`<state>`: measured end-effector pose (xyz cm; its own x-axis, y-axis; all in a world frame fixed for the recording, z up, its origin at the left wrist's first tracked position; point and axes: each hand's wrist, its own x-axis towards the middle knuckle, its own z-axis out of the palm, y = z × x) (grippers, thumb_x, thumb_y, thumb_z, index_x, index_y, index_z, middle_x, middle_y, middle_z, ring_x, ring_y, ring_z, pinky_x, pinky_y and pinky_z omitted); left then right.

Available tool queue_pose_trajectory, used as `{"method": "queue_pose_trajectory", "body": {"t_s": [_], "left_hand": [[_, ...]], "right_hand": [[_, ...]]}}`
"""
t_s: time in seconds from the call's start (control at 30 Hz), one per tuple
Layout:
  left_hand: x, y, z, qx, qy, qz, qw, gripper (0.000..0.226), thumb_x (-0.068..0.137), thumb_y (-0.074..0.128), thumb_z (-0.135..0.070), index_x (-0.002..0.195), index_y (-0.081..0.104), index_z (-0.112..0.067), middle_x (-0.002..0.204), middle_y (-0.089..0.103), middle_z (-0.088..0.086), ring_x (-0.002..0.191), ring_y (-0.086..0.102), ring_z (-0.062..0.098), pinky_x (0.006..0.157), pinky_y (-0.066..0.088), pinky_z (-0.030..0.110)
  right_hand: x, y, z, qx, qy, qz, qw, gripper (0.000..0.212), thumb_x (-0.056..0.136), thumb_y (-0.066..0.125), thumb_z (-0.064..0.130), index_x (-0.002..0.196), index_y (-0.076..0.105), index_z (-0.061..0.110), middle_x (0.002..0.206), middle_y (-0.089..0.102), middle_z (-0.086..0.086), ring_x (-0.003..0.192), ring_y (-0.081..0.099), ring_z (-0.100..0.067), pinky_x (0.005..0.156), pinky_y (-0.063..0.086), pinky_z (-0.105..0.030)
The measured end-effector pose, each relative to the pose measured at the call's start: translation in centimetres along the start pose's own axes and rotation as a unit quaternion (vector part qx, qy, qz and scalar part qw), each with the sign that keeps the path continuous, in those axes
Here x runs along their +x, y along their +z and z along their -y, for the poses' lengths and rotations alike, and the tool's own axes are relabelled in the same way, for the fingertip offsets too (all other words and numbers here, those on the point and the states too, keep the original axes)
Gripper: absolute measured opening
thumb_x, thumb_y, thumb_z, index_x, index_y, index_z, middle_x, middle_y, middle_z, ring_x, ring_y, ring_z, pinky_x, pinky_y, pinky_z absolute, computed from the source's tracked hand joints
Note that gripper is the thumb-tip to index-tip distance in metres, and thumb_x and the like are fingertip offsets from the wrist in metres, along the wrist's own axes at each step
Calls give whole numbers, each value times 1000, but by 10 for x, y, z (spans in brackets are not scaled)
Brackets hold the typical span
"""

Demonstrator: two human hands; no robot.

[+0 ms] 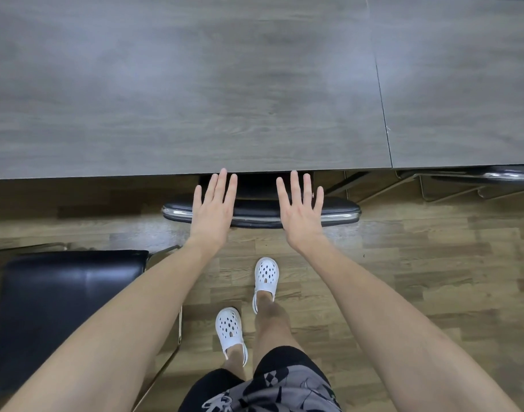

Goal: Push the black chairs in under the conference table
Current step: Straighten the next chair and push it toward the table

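While I look down over both arms, I see the middle black chair (260,211) tucked against the near edge of the conference table (195,93), its seat hidden beneath the grey top and only its backrest showing. That backrest's long axis runs left to right, parallel to the table edge, and the chair faces in toward the table. My left hand (213,211) is spread flat with fingers splayed over the left part of the backrest; my right hand (302,214) is equally flat and splayed over the right part. Neither grips anything, and I cannot tell whether the palms actually touch the backrest or hover just above it. A second black chair (67,316) stands to the left, well back from the table edge, its whole seat exposed. To the right, a third chair (504,173) sits under the table edge, only a chrome-edged strip visible. White clogs (265,276) stand on the wood floor (418,263) behind the middle chair.
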<state>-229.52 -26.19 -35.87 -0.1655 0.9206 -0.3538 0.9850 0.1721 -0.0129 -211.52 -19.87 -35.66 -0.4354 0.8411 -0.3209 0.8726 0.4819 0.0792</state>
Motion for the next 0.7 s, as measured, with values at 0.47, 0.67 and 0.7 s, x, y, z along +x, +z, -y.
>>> {"method": "queue_pose_trajectory", "body": {"t_s": [0.47,0.67,0.7], "left_hand": [[48,-7,-1,33,-17,0,999,122,78,79,-13,151,-18,-9,163,-13,11,150,-7,26,118,5,52],[63,-12,-3,25,-26,10,999,119,79,78,-16,152,-16,-10,163,-12,9,151,-7,25,118,2,52],[64,-12,-4,25,-28,12,999,119,79,78,-15,152,-16,-10,163,-12,9,151,-7,25,118,1,52]], "right_hand": [[47,-17,-20,-28,-10,3,1000,109,76,61,-6,152,-14,17,159,-15,-15,145,-13,-39,114,-2,-58],[61,-21,-27,-32,-19,7,999,105,79,58,-6,152,-14,17,159,-16,-14,145,-14,-39,113,-5,-57],[62,-21,-28,-32,-21,7,999,105,79,58,-6,152,-14,17,159,-15,-14,145,-14,-39,113,-5,-57]]}}
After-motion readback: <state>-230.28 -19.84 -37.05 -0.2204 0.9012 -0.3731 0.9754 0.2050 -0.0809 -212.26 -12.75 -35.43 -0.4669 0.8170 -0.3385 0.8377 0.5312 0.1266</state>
